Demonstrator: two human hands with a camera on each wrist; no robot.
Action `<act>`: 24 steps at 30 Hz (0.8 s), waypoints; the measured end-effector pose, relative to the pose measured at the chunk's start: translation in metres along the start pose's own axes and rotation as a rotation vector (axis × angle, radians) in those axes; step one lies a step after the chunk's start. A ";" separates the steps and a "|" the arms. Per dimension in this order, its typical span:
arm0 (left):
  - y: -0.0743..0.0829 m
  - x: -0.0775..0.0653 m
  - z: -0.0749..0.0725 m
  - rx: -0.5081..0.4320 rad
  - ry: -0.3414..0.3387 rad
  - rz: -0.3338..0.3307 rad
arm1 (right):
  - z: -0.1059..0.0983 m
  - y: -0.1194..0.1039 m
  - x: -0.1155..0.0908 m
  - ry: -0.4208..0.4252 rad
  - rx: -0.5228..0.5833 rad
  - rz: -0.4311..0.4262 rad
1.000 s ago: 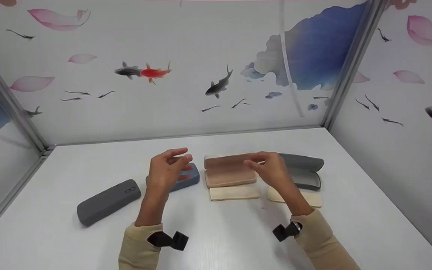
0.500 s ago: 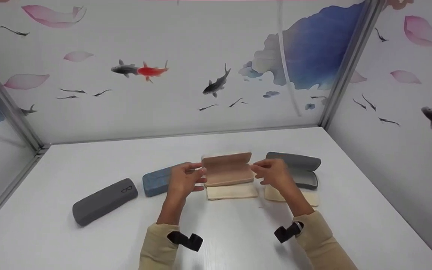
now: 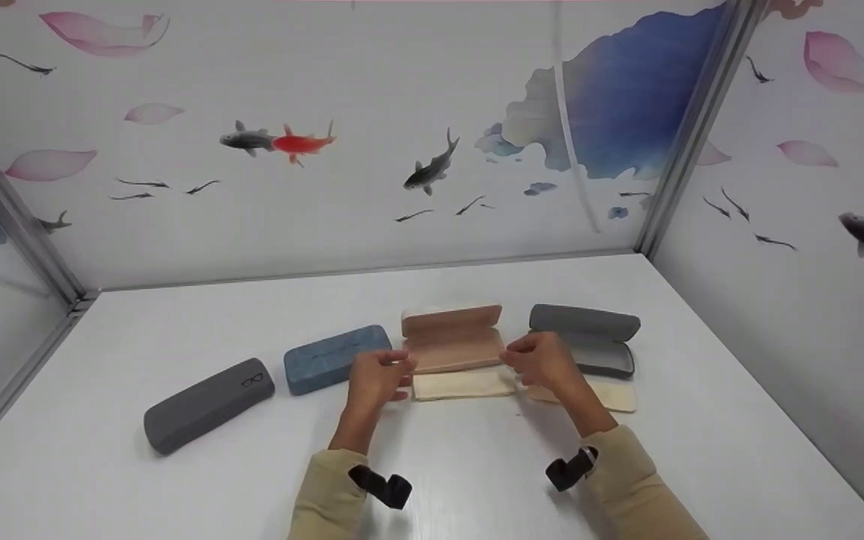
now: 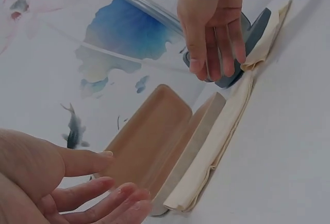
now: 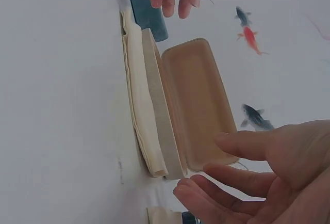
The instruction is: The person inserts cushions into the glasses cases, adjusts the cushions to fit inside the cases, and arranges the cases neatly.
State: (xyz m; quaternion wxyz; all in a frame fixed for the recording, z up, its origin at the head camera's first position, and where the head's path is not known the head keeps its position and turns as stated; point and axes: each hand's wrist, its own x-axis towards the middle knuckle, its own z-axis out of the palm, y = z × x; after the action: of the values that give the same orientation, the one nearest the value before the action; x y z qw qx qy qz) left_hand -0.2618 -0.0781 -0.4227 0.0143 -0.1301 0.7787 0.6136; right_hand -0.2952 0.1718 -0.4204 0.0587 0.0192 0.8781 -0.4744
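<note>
An open glasses case (image 3: 453, 349) with a tan inside stands mid-table, its lid tilted back. Along its front edge lies a folded cream cloth (image 3: 463, 385). My left hand (image 3: 378, 379) hovers at the case's left end with fingers extended and apart, holding nothing. At the right end is my right hand (image 3: 544, 364), its fingers spread loosely and nothing between them in the right wrist view. A closed blue glasses case (image 3: 336, 358) sits left of the tan one, close behind my left hand.
A closed dark grey glasses case (image 3: 209, 405) lies at the left. On the right stands an open grey case (image 3: 586, 337), with another cream cloth (image 3: 612, 395) before it, partly hidden by my right arm. White walls printed with fish surround the white table (image 3: 469, 480).
My left hand has moved right, from over the blue case to the left end of the tan case. My right hand has lowered slightly toward the front. The cases stay put.
</note>
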 end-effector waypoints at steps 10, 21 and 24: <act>-0.010 0.006 0.003 0.033 -0.004 -0.068 | 0.007 0.007 -0.002 -0.082 -0.048 0.087; -0.020 0.005 0.011 0.038 -0.017 -0.063 | 0.013 0.008 -0.003 -0.093 -0.104 0.109; -0.021 0.005 0.010 0.052 -0.012 -0.057 | 0.014 0.008 -0.002 -0.091 -0.110 0.113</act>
State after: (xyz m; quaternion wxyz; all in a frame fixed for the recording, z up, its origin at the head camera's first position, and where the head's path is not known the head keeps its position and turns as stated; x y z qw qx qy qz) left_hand -0.2631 -0.0742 -0.4457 0.0396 -0.1482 0.7903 0.5933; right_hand -0.2914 0.1643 -0.4349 0.1261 0.0438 0.8968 -0.4219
